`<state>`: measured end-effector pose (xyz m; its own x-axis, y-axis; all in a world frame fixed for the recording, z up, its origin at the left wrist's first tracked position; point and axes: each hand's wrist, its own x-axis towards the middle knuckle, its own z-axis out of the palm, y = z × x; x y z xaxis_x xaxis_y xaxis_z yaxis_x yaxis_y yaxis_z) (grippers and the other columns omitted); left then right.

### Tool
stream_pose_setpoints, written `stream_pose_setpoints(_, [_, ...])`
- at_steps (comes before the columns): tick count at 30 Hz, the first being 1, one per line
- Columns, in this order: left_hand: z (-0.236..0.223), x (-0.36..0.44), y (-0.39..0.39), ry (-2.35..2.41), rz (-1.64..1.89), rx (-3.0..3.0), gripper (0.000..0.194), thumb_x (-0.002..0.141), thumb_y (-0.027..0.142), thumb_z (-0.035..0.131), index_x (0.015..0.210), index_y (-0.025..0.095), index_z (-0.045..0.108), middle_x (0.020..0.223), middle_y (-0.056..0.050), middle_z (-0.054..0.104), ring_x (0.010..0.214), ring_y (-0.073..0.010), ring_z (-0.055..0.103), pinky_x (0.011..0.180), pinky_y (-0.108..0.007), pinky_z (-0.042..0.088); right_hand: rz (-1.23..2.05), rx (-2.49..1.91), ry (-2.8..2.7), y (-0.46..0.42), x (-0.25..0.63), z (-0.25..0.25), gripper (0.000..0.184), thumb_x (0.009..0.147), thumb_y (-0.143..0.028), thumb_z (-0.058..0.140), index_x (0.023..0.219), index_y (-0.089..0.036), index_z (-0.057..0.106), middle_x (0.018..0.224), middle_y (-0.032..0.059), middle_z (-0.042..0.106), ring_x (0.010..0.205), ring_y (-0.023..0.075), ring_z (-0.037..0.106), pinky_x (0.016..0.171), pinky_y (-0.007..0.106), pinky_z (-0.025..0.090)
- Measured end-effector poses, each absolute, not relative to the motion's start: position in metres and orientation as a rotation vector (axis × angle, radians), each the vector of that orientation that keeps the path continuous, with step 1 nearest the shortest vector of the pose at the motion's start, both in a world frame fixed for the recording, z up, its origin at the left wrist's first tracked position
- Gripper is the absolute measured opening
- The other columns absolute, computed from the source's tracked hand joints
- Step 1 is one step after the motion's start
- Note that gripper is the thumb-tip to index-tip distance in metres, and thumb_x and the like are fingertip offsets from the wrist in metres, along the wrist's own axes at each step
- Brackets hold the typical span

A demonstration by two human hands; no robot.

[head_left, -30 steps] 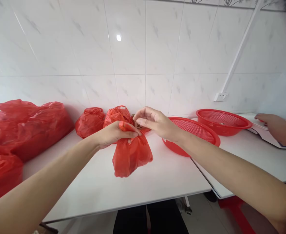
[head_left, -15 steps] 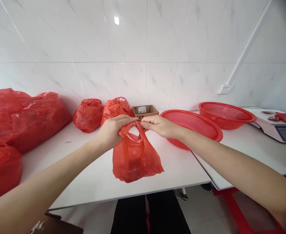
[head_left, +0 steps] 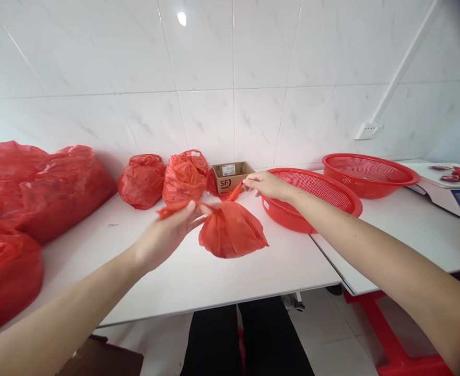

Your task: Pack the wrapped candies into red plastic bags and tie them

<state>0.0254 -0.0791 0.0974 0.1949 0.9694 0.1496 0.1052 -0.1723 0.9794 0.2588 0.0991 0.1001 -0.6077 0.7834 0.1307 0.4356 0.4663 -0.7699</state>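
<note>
A red plastic bag (head_left: 233, 232) with something bulging inside hangs between my hands over the white table (head_left: 167, 292). My left hand (head_left: 175, 227) grips one of its handles, whose loose end sticks out past the fingers to the left. With thumb and fingers pinched, my right hand (head_left: 267, 185) holds the other handle out to the upper right. The bag's neck is drawn together where the two handles meet. Its contents are hidden by the plastic.
Several filled red bags (head_left: 141, 183) stand along the wall and left side. A small cardboard box (head_left: 233, 184) sits behind my hands. Two red perforated baskets, one nearer (head_left: 292, 216) and one farther (head_left: 365, 185), are at right, beside a scale (head_left: 449, 193) bearing red packets.
My hands have moved apart, left hand leftward and right hand rightward, each with a handle. The bag's open top has drawn into a tight neck, and the bag sits higher and rounder.
</note>
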Motion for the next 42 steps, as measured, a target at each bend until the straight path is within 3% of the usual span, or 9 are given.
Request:
stream_pose_setpoints(3, [0.102, 0.036, -0.059, 0.978, 1.205, 1.251, 0.028, 0.092, 0.045, 0.054, 0.098, 0.026, 0.073, 0.111, -0.004, 0.068, 0.116, -0.0236, 0.056, 0.098, -0.038, 0.045, 1.071, -0.784, -2.17, 0.078, 0.239, 0.118, 0.029, 0.093, -0.043, 0.049, 0.091, -0.019, 0.064, 0.102, 0.0058, 0.068, 0.096, 0.0163, 0.063, 0.077, 0.026, 0.05])
stream_pose_setpoints(8, [0.092, 0.056, -0.048, 1.045, 0.984, 1.26, 0.025, 0.076, 0.042, 0.076, 0.075, 0.017, 0.072, 0.083, -0.005, 0.068, 0.083, -0.0191, 0.061, 0.083, -0.034, 0.046, 0.954, -0.506, -2.332, 0.036, 0.219, 0.126, 0.025, 0.091, -0.039, 0.053, 0.077, -0.02, 0.06, 0.098, 0.0034, 0.065, 0.095, 0.017, 0.061, 0.081, 0.029, 0.048])
stream_pose_setpoints(13, [0.085, 0.055, -0.046, 1.078, 1.129, 1.287, 0.034, 0.076, 0.042, 0.076, 0.057, 0.017, 0.063, 0.07, -0.001, 0.063, 0.08, -0.0165, 0.058, 0.085, -0.032, 0.043, 1.119, -0.705, -2.319, 0.02, 0.225, 0.108, 0.015, 0.097, -0.039, 0.042, 0.099, -0.025, 0.044, 0.08, -0.0021, 0.061, 0.075, 0.0154, 0.059, 0.07, 0.031, 0.046])
stream_pose_setpoints(17, [0.083, 0.049, -0.046, 1.165, 1.142, 1.256, 0.027, 0.08, 0.044, 0.072, 0.071, 0.019, 0.073, 0.072, -0.002, 0.065, 0.092, -0.02, 0.061, 0.093, -0.035, 0.043, 0.809, -0.873, -2.255, 0.013, 0.234, 0.103, 0.007, 0.095, -0.031, 0.044, 0.099, -0.026, 0.042, 0.074, -0.0036, 0.055, 0.067, 0.0153, 0.051, 0.064, 0.03, 0.038])
stream_pose_setpoints(21, [0.087, 0.046, -0.051, 1.178, 1.164, 1.357, 0.026, 0.079, 0.044, 0.072, 0.085, 0.019, 0.075, 0.09, -0.007, 0.072, 0.1, -0.0255, 0.063, 0.096, -0.041, 0.045, 0.969, -0.86, -2.143, -0.003, 0.239, 0.101, 0.01, 0.095, -0.035, 0.045, 0.1, -0.027, 0.041, 0.066, -0.0058, 0.049, 0.056, 0.0131, 0.043, 0.054, 0.027, 0.034])
stream_pose_setpoints(25, [0.089, 0.042, -0.056, 1.254, 1.053, 1.697, 0.018, 0.079, 0.035, 0.073, 0.089, 0.021, 0.073, 0.102, -0.007, 0.071, 0.099, -0.0257, 0.064, 0.086, -0.037, 0.05, 1.138, -1.025, -2.243, -0.009, 0.244, 0.092, 0.014, 0.091, -0.036, 0.049, 0.099, -0.027, 0.042, 0.062, -0.0064, 0.049, 0.051, 0.0134, 0.043, 0.047, 0.026, 0.031])
stream_pose_setpoints(31, [0.083, 0.042, -0.055, 1.228, 1.042, 1.901, 0.007, 0.084, 0.021, 0.061, 0.087, 0.021, 0.054, 0.086, 0.0, 0.062, 0.069, -0.0134, 0.059, 0.059, -0.025, 0.047, 0.89, -0.661, -2.22, 0.004, 0.24, 0.082, 0.017, 0.084, -0.022, 0.058, 0.1, -0.025, 0.054, 0.109, 0.0032, 0.063, 0.095, 0.0165, 0.059, 0.083, 0.034, 0.048])
stream_pose_setpoints(37, [0.082, 0.053, -0.053, 1.441, 1.207, 2.214, 0.023, 0.073, 0.009, 0.057, 0.091, 0.022, 0.051, 0.089, 0.002, 0.06, 0.079, -0.0142, 0.056, 0.066, -0.025, 0.046, 0.974, -0.621, -2.022, -0.003, 0.224, 0.064, 0.021, 0.078, -0.01, 0.056, 0.093, -0.022, 0.047, 0.084, -0.0021, 0.058, 0.075, 0.0126, 0.057, 0.074, 0.031, 0.05])
stream_pose_setpoints(42, [0.077, 0.052, -0.052, 1.423, 1.304, 2.341, 0.022, 0.08, 0.011, 0.056, 0.099, 0.023, 0.057, 0.095, 0.001, 0.061, 0.083, -0.013, 0.059, 0.07, -0.025, 0.047, 1.208, -0.635, -1.907, -0.006, 0.226, 0.064, 0.019, 0.083, -0.018, 0.06, 0.098, -0.021, 0.048, 0.082, -0.0013, 0.061, 0.077, 0.0142, 0.061, 0.075, 0.033, 0.051])
